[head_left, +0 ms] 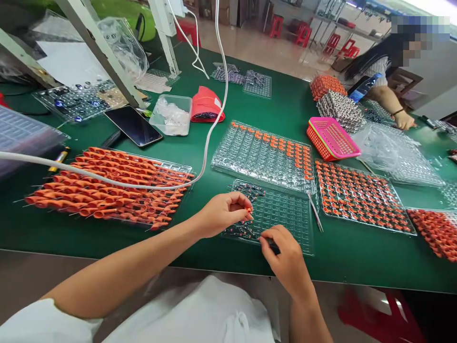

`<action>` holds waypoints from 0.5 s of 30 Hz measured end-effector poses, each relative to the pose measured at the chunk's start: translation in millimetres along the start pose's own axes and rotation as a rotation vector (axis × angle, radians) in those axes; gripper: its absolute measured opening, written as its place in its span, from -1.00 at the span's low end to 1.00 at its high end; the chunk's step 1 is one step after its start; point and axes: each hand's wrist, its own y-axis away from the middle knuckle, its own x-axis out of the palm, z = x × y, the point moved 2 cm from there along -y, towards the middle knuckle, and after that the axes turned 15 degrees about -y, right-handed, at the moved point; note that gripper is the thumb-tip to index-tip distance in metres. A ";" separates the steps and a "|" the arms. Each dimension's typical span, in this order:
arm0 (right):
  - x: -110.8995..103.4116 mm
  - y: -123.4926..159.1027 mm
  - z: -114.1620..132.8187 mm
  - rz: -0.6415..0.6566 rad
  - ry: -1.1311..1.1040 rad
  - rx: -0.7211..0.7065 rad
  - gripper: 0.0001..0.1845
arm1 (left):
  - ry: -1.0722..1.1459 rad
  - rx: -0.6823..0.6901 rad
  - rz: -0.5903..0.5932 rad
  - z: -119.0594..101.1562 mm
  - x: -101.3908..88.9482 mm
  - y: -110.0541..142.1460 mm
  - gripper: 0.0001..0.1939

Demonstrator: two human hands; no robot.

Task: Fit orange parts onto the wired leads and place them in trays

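Note:
My left hand [223, 213] is pinched shut on a small orange part [249, 210] over the left side of a clear compartment tray [285, 219] at the table's near edge. My right hand [285, 257] rests on that tray's front edge, fingers closed in a pinch on something too small to make out. Small dark and orange parts lie in the tray's left cells [246, 190]. Metal tweezers [315, 213] lie along the tray's right side.
A larger clear tray [250, 157] with orange parts sits behind, filled trays [360, 197] to the right, and a pile of orange taped strips [107, 188] to the left. A white cable [210, 128], phone [134, 126], pink basket [332, 138] and a seated co-worker [385, 81] are farther back.

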 end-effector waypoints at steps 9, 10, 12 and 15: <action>18.3 -13.9 -0.8 0.132 0.193 0.067 -0.88 | 0.063 -0.004 0.041 25.5 4.9 -6.7 -0.84; 18.3 -14.9 -1.0 0.133 0.199 0.064 -0.87 | 0.090 0.006 0.033 27.2 5.6 -6.5 -0.85; 15.9 -15.7 -1.1 0.128 0.205 0.035 -0.86 | 0.153 0.035 0.008 28.0 7.5 -5.5 -0.88; 7.3 -14.6 -6.1 0.121 0.172 -0.043 -0.82 | 0.212 0.067 0.001 27.6 10.9 -5.9 -0.91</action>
